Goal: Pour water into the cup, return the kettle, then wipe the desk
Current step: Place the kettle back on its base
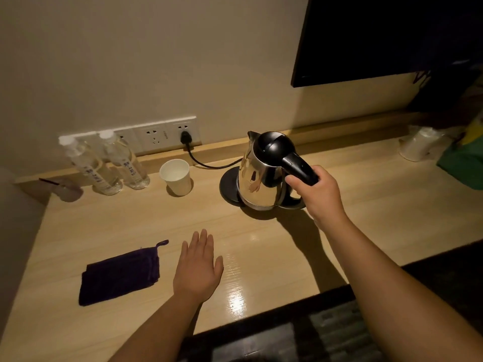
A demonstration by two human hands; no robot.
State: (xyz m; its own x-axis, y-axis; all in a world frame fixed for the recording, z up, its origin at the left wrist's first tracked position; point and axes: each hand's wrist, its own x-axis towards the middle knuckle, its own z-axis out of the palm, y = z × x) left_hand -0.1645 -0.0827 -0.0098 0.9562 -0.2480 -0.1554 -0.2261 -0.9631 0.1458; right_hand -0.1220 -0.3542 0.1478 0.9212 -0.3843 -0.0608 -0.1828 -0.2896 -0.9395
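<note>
My right hand sits at about 2 o'clock from view centre, fingers curled tight in a fist-like grip, thumb pressed on the near side, forearm running back toward 5 o'clock. My left hand lies at 6 o'clock, palm down, flat, fingers together and pointing to 12, holding nothing. Both forearms bare.

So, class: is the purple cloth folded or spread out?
Folded: the purple cloth lies as a compact layered rectangle on the desk.
</note>
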